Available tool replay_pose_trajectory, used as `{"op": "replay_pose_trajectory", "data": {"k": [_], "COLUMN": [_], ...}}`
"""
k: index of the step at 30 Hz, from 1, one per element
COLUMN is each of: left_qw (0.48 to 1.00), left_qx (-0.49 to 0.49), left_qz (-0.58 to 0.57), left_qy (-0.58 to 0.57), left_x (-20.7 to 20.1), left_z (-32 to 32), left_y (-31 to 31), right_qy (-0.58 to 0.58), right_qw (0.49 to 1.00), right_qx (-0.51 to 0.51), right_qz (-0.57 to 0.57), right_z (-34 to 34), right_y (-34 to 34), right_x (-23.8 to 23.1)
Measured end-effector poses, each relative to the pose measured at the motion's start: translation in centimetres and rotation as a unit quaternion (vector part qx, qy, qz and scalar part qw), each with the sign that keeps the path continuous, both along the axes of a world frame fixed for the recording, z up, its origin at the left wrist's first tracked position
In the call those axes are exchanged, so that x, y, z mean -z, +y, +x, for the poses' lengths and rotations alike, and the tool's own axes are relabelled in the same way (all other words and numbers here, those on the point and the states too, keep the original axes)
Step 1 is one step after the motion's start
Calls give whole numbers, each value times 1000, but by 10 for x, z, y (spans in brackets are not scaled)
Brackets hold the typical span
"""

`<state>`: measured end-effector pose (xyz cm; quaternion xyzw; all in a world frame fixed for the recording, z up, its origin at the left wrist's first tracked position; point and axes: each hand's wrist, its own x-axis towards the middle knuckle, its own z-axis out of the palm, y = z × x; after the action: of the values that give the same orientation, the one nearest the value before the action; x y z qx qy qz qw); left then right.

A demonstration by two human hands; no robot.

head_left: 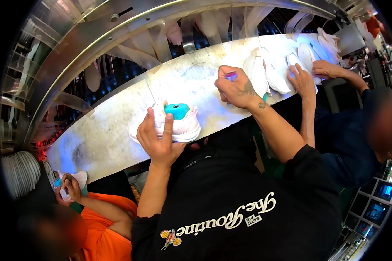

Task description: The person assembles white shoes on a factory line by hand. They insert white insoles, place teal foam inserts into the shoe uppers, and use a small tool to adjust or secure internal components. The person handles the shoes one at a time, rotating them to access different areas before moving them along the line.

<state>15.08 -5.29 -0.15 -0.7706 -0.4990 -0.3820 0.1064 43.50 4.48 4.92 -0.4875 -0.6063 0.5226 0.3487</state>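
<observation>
A white and pale pink sneaker [188, 128] lies on the pale worktop in front of me, with a teal shoe last [177, 112] filling its opening. My left hand [157, 140] grips the sneaker at its near left side, fingers and thumb up along the upper. Raised over the worktop to the right, my right hand [236, 88] is closed like a fist. A small purplish patch shows between its fingers; what it holds, if anything, I cannot make out. More white shoes [274, 76] lie just right of that hand.
A co-worker in dark blue handles white shoes at the right with both hands [302, 82]. At the lower left, a co-worker in orange holds a shoe [79, 177]. Clear plastic strips [137, 52] hang from a metal frame [91, 37] along the worktop's [113, 135] far side.
</observation>
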Motion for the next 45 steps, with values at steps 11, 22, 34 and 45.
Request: {"op": "replay_pose_trajectory", "data": {"k": [11, 22, 34, 45], "left_qw": [987, 995, 971, 971], "left_qx": [46, -52, 25, -22], "left_qz": [-54, -33, -235, -225], "left_qy": [-145, -79, -44, -74], "left_x": [-14, -6, -35, -26], "left_z": [-35, -3, -57, -53], "left_y": [-7, 3, 13, 24], "right_qy": [116, -95, -151, -99], "right_qw": [975, 972, 974, 989], "right_qx": [-180, -189, -126, -46], "right_qz": [65, -106, 111, 101], "right_z": [-61, -96, -81, -90], "right_y": [-17, -24, -38, -42], "right_x": [15, -25, 20, 30]}}
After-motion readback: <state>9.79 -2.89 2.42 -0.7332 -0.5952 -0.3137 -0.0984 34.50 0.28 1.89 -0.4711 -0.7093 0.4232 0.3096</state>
